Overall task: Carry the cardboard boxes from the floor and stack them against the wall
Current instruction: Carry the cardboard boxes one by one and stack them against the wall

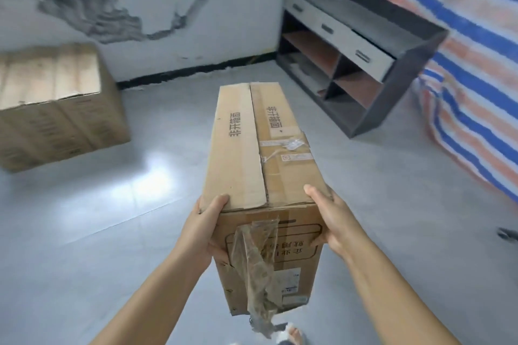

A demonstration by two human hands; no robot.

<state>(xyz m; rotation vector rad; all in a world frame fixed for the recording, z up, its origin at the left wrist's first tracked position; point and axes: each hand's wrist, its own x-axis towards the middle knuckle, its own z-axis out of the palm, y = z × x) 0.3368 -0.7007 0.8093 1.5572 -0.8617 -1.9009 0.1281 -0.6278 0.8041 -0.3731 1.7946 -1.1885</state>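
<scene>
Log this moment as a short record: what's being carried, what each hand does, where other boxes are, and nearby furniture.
carried: long cardboard box, off the floor, loose tape hanging from its near end
left hand: grips near left corner
right hand: grips near right corner
other boxes: row of boxes by the wall, left
furniture: dark shelf unit, right

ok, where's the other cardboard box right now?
Head view, far left: the second cardboard box sits on the floor against the peeling wall, left of the carried box.
</scene>
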